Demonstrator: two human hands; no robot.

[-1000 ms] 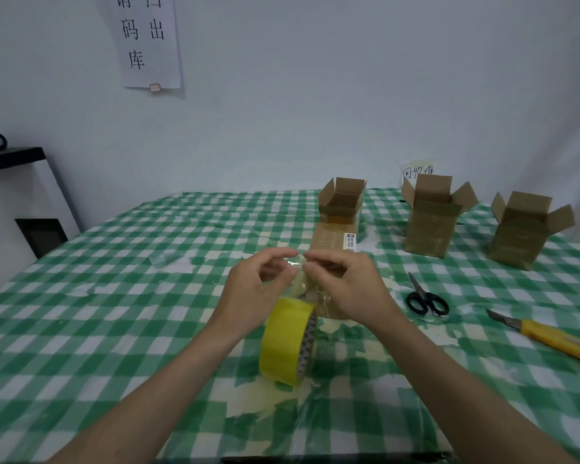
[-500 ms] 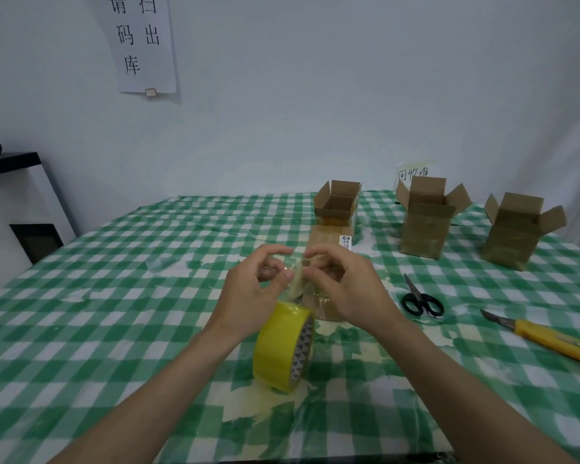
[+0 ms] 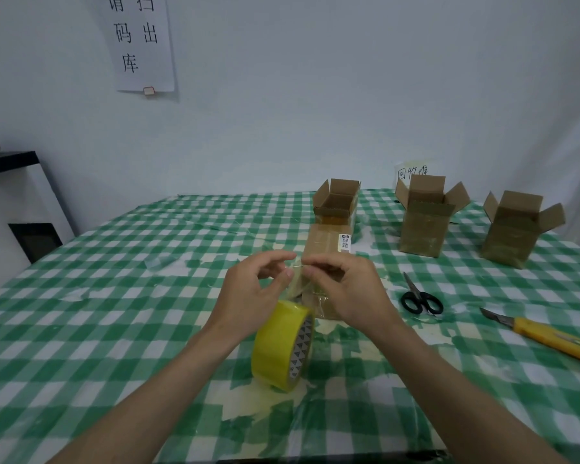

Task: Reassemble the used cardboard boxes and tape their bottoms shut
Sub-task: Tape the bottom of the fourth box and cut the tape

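**A:** Head view, then: what has changed over the last second?

**B:** Very little. The left hand (image 3: 248,293) and right hand (image 3: 345,289) are still raised close together, fingertips nearly meeting, both pinching the clear free end of tape (image 3: 297,279) that runs up from the yellow roll of packing tape (image 3: 283,343). The roll hangs just below the left hand, as before; the scene has only slid slightly in view (the head moved, I'd say).

**A:** And the box?

**B:** The flat-lying brown cardboard box (image 3: 329,242) sits on the green-checked counter (image 3: 114,313) directly beyond the hands, partly hidden by them. Three open-topped brown cardboard boxes (image 3: 422,222) stand farther off, beyond and right of the right hand.

**A:** Meaning?

**B:** I judge the tape end is still being worked loose or straightened, so no strip is on the box yet. The black-handled scissors (image 3: 421,296) and yellow utility knife (image 3: 549,339) lie untouched to the right of the right hand.
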